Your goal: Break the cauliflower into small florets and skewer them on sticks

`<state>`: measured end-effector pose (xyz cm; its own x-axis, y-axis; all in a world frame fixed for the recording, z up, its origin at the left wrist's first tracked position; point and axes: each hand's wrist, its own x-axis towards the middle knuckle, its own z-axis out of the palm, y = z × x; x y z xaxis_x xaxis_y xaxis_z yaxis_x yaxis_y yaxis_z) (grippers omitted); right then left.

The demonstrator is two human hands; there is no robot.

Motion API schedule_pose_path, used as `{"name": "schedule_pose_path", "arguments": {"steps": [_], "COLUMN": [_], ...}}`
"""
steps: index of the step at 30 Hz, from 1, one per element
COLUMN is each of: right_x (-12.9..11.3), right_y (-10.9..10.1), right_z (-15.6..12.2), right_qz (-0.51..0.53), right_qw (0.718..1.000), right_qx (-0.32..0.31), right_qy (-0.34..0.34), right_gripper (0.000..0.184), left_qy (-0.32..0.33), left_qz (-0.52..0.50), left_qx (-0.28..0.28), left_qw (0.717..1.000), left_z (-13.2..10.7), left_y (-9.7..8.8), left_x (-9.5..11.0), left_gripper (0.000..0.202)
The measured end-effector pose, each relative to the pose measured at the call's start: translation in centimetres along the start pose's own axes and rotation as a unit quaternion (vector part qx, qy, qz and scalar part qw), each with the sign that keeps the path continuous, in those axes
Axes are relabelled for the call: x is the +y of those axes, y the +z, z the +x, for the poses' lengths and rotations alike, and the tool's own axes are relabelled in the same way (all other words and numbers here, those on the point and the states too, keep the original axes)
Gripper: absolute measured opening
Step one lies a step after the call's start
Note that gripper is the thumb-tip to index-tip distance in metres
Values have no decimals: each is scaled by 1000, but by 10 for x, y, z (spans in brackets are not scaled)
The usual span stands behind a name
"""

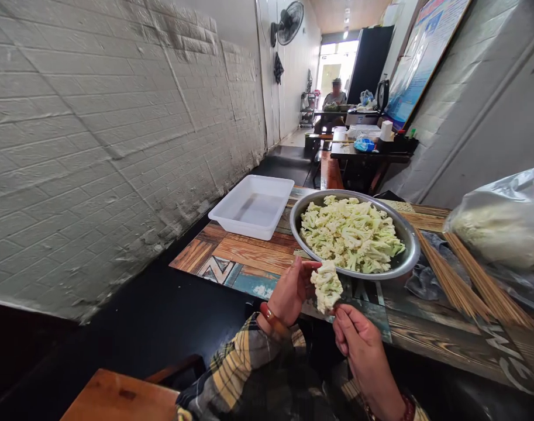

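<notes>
In front of the bowl, a row of cauliflower florets [327, 286] is held up between my two hands, bunched together like a skewer of cauliflower; no stick shows clearly. My left hand [289, 289] is curled at its upper left side, with some fingers hidden behind the florets. Thumb and fingers of my right hand [358, 336] are pinched closed at its lower end. Just beyond, a wide metal bowl [413, 257] holds a heap of cut cauliflower [350, 234]. A white plastic tray [249, 228] with nothing in it stands left of the bowl.
Bundles of bamboo skewers [451, 280] lie to the right, partly on a dark grey cloth [424, 280]. Behind them sits a clear plastic bag [495, 228] of pale produce. A wooden stool [117, 397] is at lower left. A person [336, 99] sits at a far table.
</notes>
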<state>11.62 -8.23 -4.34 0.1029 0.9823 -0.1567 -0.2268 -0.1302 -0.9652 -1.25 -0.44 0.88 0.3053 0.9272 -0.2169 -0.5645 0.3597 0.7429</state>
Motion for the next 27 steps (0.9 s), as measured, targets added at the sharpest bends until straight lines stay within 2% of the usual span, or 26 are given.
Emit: {"name": "schedule_pose_path", "arguments": {"steps": [4, 10, 13, 17, 20, 24, 27], "right_x": [0, -5, -5, -5, -5, -8, -10], "right_y": [2, 6, 8, 10, 10, 12, 14], "right_z": [0, 0, -1, -3, -3, -3, -3], "right_qz": [-41, -137, -159, -154, -204, -280, -299], "right_qw": [999, 990, 987, 987, 975, 947, 935], "right_qx": [8, 11, -2, -44, -47, -7, 3], "right_qy": [-16, -32, -32, -31, -71, -159, -191], "right_gripper": [31, 35, 35, 35, 36, 35, 31], "left_qy": [9, 33, 48, 38, 45, 56, 66], "left_qz": [25, 84, 82, 68, 78, 107, 138], "left_qx": [5, 12, 13, -1, 4, 25, 48], "left_qw": [1000, 996, 995, 997, 996, 992, 987], "left_z": [-3, -6, -6, -6, -7, -9, -10], "left_y": [-3, 4, 6, 5, 5, 5, 5], "left_x": [-1, -3, -4, -5, -7, -8, -10], "left_gripper": [52, 43, 35, 32, 32, 34, 35]}}
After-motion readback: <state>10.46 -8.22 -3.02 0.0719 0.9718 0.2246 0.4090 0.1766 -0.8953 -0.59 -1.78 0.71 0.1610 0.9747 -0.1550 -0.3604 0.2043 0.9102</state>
